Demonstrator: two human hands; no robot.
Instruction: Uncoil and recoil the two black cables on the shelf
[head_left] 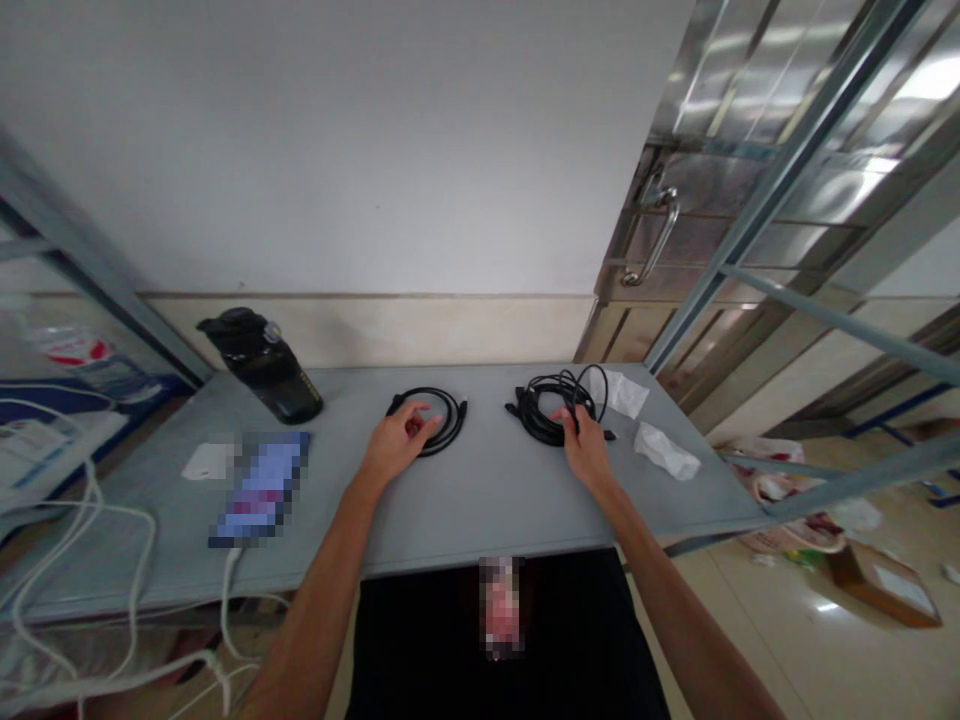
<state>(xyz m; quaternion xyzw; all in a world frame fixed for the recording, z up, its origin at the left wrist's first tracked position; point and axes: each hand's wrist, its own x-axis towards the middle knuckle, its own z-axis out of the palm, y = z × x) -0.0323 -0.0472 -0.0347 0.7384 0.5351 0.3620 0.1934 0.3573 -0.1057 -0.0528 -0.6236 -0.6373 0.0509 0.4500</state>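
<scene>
A single coil of black cable [456, 425] lies on the grey table [480, 510], left of centre. My left hand [399, 440] rests at the left side of this coil, thumb and index finger curved and apart, with the other fingers partly hidden. To the right lies a thicker bundle of black cables [534, 418], with several loops and connector ends. My right hand [585, 447] is at the right part of this bundle, its fingers closed on a black cable that loops up above the hand. The fingertips there are partly covered by the cable.
Crumpled white tissues [666, 452] lie right of the bundle. At the left stand a black bottle [264, 368], a phone [262, 490] with a white cord [227, 600], and a white flat item [210, 461]. Metal posts [780, 190] rise at both table ends, before a wall [390, 150].
</scene>
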